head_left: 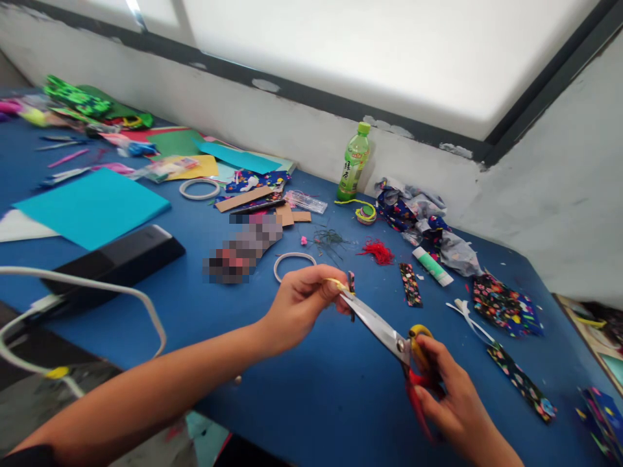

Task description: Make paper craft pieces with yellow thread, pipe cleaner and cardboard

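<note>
Over the middle of the blue table, my left hand (302, 299) pinches a small yellow scrap (335, 283), which could be thread or fabric. Right beside those fingertips hangs a narrow dark floral strip (351, 283); whether I hold it too is hard to see. My right hand (455, 395) has its fingers through the red and yellow handles of a pair of scissors (382, 331). The blades look nearly closed, and their tips reach the yellow scrap at my left fingertips. Beyond my hands lie a red thread bundle (377, 252) and a flat floral fabric strip (411, 284).
A green bottle (354, 162) stands by the wall, near crumpled fabric (413, 204) and a glue tube (432, 266). To the left are a black device (114, 259) with a white cable (121, 288) and blue paper (92, 204). A white ring (294, 255) lies behind my left hand.
</note>
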A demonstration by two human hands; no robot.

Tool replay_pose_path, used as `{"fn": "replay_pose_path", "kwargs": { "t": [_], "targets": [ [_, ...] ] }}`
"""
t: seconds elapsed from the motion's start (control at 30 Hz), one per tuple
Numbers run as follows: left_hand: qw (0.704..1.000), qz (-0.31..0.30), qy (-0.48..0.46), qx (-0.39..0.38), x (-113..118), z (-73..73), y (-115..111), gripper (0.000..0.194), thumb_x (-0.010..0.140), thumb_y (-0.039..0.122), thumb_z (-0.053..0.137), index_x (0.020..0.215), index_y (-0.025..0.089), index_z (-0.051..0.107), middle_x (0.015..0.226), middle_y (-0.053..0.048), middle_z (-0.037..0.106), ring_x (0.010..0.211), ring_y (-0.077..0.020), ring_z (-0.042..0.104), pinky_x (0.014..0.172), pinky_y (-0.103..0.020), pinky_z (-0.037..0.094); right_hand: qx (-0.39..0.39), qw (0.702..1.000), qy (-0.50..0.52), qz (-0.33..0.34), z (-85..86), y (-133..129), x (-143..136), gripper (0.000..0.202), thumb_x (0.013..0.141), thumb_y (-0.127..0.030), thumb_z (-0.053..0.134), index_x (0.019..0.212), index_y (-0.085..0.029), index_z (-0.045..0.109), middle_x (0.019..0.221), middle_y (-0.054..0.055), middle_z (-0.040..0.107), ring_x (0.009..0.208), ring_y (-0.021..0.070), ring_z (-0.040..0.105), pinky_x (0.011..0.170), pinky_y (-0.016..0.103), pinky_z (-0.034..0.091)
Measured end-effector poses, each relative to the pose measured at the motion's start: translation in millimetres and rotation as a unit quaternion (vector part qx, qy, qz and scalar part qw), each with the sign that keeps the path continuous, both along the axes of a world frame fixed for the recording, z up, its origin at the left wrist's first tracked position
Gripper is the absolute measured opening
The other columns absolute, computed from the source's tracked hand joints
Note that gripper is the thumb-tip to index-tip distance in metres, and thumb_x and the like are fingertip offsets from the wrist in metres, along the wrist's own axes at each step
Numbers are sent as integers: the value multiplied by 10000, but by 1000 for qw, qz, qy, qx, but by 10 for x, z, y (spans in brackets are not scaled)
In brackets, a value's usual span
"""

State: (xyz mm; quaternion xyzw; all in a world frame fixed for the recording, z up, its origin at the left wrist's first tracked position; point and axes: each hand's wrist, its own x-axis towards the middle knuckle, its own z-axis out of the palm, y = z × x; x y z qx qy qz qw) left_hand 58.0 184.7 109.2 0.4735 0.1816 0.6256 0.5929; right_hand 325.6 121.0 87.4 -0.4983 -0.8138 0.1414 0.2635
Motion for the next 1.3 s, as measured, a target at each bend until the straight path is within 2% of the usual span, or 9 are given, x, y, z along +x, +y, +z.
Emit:
{"fn": "replay_pose_path", "kwargs": {
  "t": [0.13, 0.3, 0.47, 0.67, 0.9, 1.0, 1.07, 1.17, 1.3],
  "targets": [
    [999, -35, -18, -3, -5, 13, -1, 114, 812, 286, 685, 797, 173, 686, 631, 11, 641, 542, -78, 593, 531, -189, 520, -22, 1000, 13, 1, -34, 4, 28, 458, 797, -382, 510, 1196, -157, 519, 1043, 132, 692, 889, 236, 694, 754, 282, 556],
    [997, -55, -24, -52, 8, 49, -21, 215, 741, 349, 745, 746, 149, 668, 606, 4, 628, 498, -88, 581, 489, -204, 519, -34, 999, 38, 3, -70, 6, 42, 474, 788, -406, 533, 1197, -167, 541, 1045, 131, 691, 901, 240, 691, 754, 285, 558],
    [990, -99, -66, -72, 43, 86, -47, 193, 743, 327, 751, 754, 158, 658, 546, 25, 609, 491, -81, 584, 511, -193, 517, -52, 997, 63, 8, -92, 3, 34, 476, 788, -403, 543, 1209, -180, 535, 1042, 128, 690, 897, 238, 690, 746, 286, 560],
    [994, -86, -45, -49, 27, 72, -52, 183, 795, 327, 700, 787, 149, 657, 559, 15, 606, 543, -107, 603, 543, -230, 533, -95, 990, 100, -3, -83, -4, 7, 506, 787, -472, 565, 1199, -180, 540, 1087, 149, 669, 958, 266, 676, 791, 322, 554],
    [996, -82, -31, -27, 10, 41, -69, 123, 837, 272, 656, 822, 151, 671, 632, -3, 655, 553, -88, 605, 556, -214, 540, -98, 979, 178, -9, -44, -12, 19, 499, 818, -531, 527, 1196, -207, 505, 1060, 128, 678, 849, 238, 700, 684, 287, 573],
    [997, -75, -10, -24, 17, 52, -76, 155, 832, 286, 661, 799, 135, 669, 629, -19, 657, 560, -97, 612, 559, -213, 538, -60, 988, 129, -61, -6, 19, 10, 465, 825, -484, 528, 1179, -182, 518, 1071, 139, 678, 890, 244, 696, 722, 300, 569],
    [998, -65, 13, -23, 20, 69, -80, 188, 824, 310, 667, 793, 125, 669, 636, -35, 662, 567, -108, 619, 556, -219, 541, -30, 991, 52, -117, 5, 63, -8, 437, 817, -470, 538, 1144, -180, 543, 1057, 131, 686, 905, 249, 693, 743, 324, 568],
    [997, -51, 56, -17, 26, 102, -92, 217, 817, 335, 669, 788, 120, 675, 660, -54, 679, 583, -123, 633, 557, -227, 552, 0, 981, -64, -183, -42, 144, -40, 435, 807, -486, 553, 1120, -185, 568, 1033, 113, 699, 901, 263, 695, 753, 379, 570],
    [992, -70, 108, -16, 55, 116, -136, 223, 831, 339, 648, 804, 123, 694, 704, -67, 699, 623, -136, 649, 610, -250, 565, 4, 980, -122, -157, -154, 216, -79, 393, 837, -431, 526, 1122, -168, 590, 1047, 124, 700, 922, 272, 689, 776, 416, 567]
  ]
}}
